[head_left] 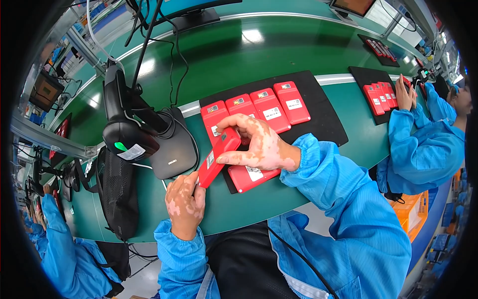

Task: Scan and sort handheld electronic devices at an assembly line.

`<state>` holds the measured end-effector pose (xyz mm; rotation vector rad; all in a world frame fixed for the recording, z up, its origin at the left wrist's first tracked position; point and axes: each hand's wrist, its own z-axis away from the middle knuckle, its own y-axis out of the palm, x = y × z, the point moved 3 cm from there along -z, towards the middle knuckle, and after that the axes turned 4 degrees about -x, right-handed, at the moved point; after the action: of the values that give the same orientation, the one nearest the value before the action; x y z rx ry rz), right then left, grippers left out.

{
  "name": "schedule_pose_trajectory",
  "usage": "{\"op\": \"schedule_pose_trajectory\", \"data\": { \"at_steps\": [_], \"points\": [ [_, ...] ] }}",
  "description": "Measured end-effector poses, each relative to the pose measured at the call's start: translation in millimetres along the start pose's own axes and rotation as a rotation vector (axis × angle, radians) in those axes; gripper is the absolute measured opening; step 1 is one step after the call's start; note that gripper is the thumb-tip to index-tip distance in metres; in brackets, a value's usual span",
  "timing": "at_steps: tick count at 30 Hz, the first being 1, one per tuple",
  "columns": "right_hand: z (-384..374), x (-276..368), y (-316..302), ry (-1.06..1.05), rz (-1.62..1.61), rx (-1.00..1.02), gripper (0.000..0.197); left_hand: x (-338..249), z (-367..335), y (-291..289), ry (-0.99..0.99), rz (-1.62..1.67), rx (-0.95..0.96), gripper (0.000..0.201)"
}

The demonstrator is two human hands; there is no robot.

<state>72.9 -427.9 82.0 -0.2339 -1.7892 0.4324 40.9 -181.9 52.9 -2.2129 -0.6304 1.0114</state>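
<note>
You are holding one red phone-like device (217, 155) tilted above the black mat (323, 117), your right hand (256, 144) pinching its upper end and your left hand (185, 199) closing on its lower corner. Five more red devices are lying on the mat: four in a row (259, 107), one (251, 177) under your right hand, so most seem to be waiting beside the barcode scanner (127, 124) on the green counter (259, 199).

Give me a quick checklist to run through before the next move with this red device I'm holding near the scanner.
1. Red device gripped by both hands: ok; left hand at its lower end, right hand on top.
2. Label side facing up: ok.
3. Handheld scanner seated in its stand: ok.
4. Device in front of scanner window: not ok, it sits to the right.
5. Scan registered: cannot tell.
6. Other red devices lined up on black mat: ok.
</note>
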Motion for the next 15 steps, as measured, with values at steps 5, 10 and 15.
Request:
{"op": "schedule_pose_trajectory", "data": {
  "at_steps": [5, 10, 15],
  "points": [
    [0.4, 1.4, 0.0, -0.001, 0.005, 0.001, 0.068, 0.2, 0.6, -0.1, -0.012, 0.004, 0.002, 0.028],
    [-0.4, 0.6, 0.1, -0.01, -0.004, 0.003, 0.067, -0.2, -0.3, -0.3, -0.011, -0.002, 0.002, 0.028],
    [-0.5, 0.5, -0.1, -0.01, 0.002, 0.004, 0.067, -0.4, -0.5, 0.0, -0.011, 0.004, -0.003, 0.028]
  ]
}}
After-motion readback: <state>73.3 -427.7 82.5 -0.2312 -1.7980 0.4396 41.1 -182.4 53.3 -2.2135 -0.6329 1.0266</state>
